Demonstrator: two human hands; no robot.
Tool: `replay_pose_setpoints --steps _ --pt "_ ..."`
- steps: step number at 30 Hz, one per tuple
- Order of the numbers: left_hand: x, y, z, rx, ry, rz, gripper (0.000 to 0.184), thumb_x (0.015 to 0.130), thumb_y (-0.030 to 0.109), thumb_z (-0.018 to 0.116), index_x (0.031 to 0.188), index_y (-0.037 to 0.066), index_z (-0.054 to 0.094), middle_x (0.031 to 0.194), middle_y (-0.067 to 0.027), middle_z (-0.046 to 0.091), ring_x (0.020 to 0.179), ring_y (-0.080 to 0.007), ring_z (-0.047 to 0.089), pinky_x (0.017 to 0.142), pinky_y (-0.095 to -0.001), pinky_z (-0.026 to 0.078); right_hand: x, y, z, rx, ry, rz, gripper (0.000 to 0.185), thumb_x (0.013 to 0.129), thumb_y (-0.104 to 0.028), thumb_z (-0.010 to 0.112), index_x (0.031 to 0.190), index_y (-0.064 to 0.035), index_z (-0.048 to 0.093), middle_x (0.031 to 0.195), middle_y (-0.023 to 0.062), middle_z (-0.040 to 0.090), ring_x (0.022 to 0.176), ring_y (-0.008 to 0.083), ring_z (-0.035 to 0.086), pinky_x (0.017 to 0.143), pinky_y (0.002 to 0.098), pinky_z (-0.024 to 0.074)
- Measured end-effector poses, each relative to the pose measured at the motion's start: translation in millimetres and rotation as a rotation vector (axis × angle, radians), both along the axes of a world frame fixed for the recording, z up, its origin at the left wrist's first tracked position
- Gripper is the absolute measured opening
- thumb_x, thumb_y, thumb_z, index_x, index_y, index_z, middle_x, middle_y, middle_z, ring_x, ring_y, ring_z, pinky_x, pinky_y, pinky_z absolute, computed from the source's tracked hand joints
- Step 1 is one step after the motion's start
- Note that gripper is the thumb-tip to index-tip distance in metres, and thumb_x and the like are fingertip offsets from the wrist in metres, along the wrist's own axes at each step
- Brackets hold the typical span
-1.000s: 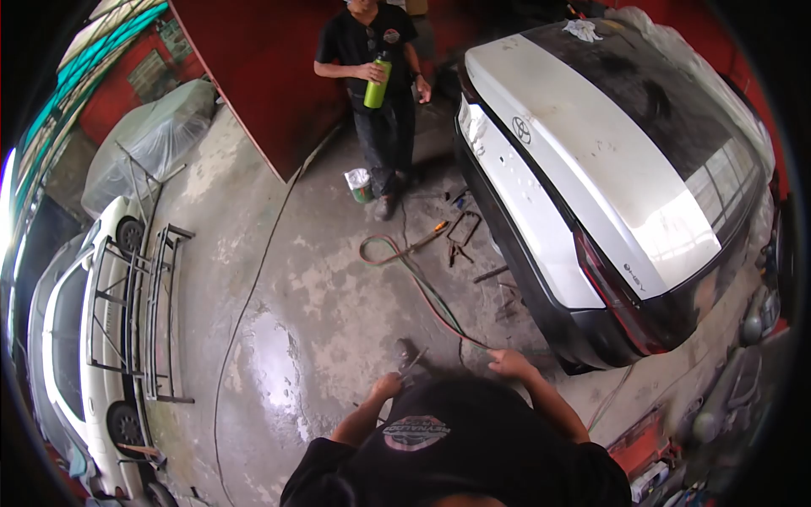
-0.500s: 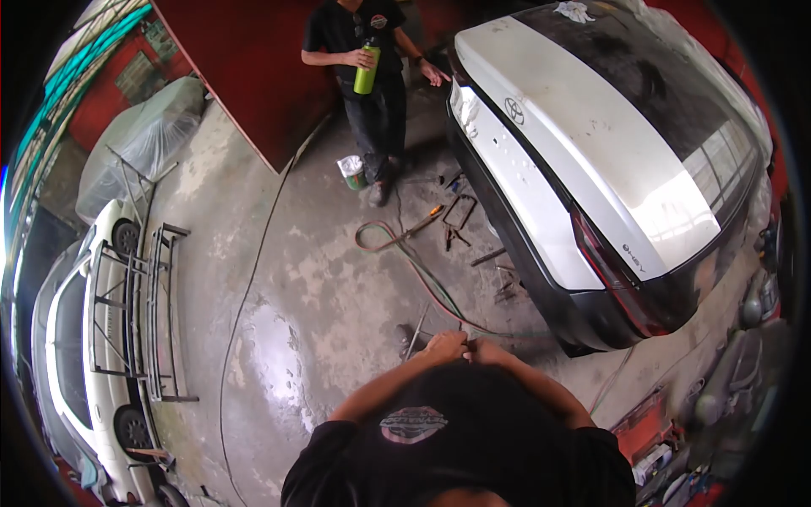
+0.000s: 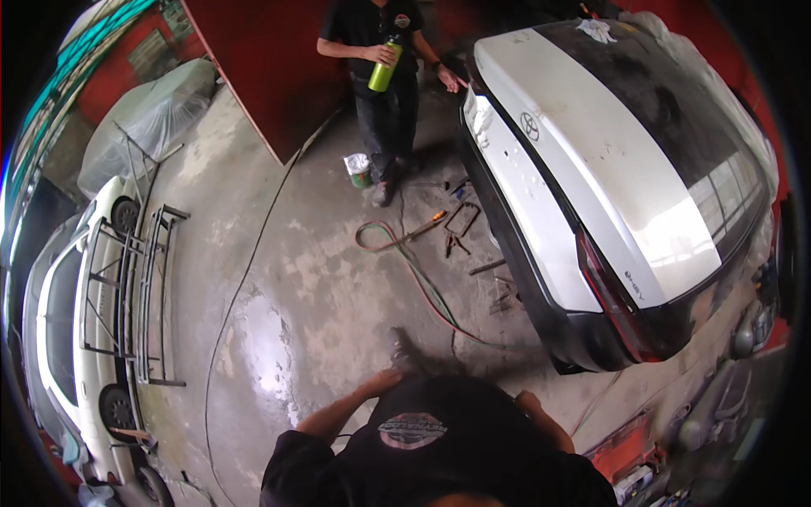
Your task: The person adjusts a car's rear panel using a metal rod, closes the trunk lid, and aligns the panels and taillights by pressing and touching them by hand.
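My left hand (image 3: 382,383) is low in front of my body, at the left side of my dark shirt (image 3: 481,431). Its fingers are partly hidden by the shirt and blurred. On the other side, my right hand (image 3: 529,403) is close to the shirt, its fingers curled or hidden; whether it holds anything does not show. A shoe (image 3: 400,345) shows on the floor beyond my left hand. Ahead and to the right stands a white car rear (image 3: 583,152) with a dark bumper (image 3: 528,287); neither hand touches it.
A person (image 3: 380,93) holds a green bottle (image 3: 384,69), other hand near the car. A bucket (image 3: 358,173), hoses (image 3: 427,287), a clamp-like metal frame (image 3: 461,220) and bars lie on the floor. Metal racks (image 3: 156,296) and a white car (image 3: 63,338) stand left.
My hands were together in front of me and have come apart, left hand to the left, right hand to the right. The view has shifted slightly. The other person's bottle is more tilted.
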State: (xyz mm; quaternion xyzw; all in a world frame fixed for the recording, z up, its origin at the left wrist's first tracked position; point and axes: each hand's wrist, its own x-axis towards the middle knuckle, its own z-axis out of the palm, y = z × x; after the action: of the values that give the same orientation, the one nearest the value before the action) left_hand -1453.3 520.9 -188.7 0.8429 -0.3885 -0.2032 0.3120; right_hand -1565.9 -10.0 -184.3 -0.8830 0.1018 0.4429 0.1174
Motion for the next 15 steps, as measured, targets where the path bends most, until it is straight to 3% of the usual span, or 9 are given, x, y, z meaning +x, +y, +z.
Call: replay_pose_setpoints --steps 3,5,6,9,12,15 --pt "-12 9 28 0.362 0.217 -0.005 0.034 0.093 0.023 0.054 0.123 0.007 0.056 0.127 -0.0196 0.056 0.112 -0.0369 0.058 0.095 -0.0427 0.047 -2 7 11 -0.04 0.007 -0.145 0.03 0.071 -0.01 0.069 0.1 -0.0014 0.071 0.107 0.0217 0.067 0.104 0.0354 0.064 0.087 0.0437 0.0515" --pt "-21 3 96 0.241 0.408 0.213 0.042 0.09 0.022 0.059 0.128 0.007 0.051 0.128 -0.0219 0.055 0.116 -0.0374 0.055 0.098 -0.0429 0.046 -1 12 1 -0.049 -0.005 -0.119 0.031 0.07 -0.01 0.069 0.1 -0.0017 0.071 0.108 0.0217 0.067 0.104 0.0353 0.064 0.087 0.0433 0.0514" --pt "-22 0 131 0.182 0.503 0.322 0.047 0.089 0.022 0.061 0.131 0.006 0.049 0.128 -0.023 0.054 0.118 -0.0377 0.054 0.099 -0.043 0.045 -1 6 -25 -0.012 0.025 0.13 0.03 0.072 -0.014 0.069 0.1 -0.0029 0.071 0.107 0.0218 0.067 0.104 0.0358 0.064 0.088 0.0432 0.0511" --pt "-30 -4 187 0.043 0.359 0.178 0.072 0.083 0.022 0.068 0.144 0.009 0.032 0.136 -0.0243 0.046 0.121 -0.0385 0.052 0.1 -0.043 0.044 21 23 -20 0.137 -0.096 0.058 0.031 0.075 -0.024 0.066 0.098 -0.0039 0.071 0.103 0.0227 0.066 0.099 0.0389 0.063 0.084 0.0454 0.0512" --pt "-34 -7 228 0.051 0.514 0.102 0.096 0.08 0.021 0.073 0.152 0.011 0.011 0.146 -0.0258 0.032 0.128 -0.0407 0.045 0.103 -0.0444 0.042 41 37 -26 0.239 -0.254 -0.071 0.034 0.076 -0.03 0.064 0.095 -0.0035 0.071 0.1 0.022 0.067 0.095 0.0415 0.063 0.081 0.0469 0.051" --pt "-50 -4 262 0.07 0.47 0.07 0.107 0.076 0.023 0.077 0.152 0.01 0.003 0.151 -0.0251 0.019 0.135 -0.042 0.034 0.108 -0.0455 0.036 62 47 -9 0.207 -0.35 0.061 0.035 0.075 -0.031 0.065 0.094 -0.0028 0.07 0.099 0.022 0.067 0.095 0.0416 0.063 0.082 0.0466 0.0511"
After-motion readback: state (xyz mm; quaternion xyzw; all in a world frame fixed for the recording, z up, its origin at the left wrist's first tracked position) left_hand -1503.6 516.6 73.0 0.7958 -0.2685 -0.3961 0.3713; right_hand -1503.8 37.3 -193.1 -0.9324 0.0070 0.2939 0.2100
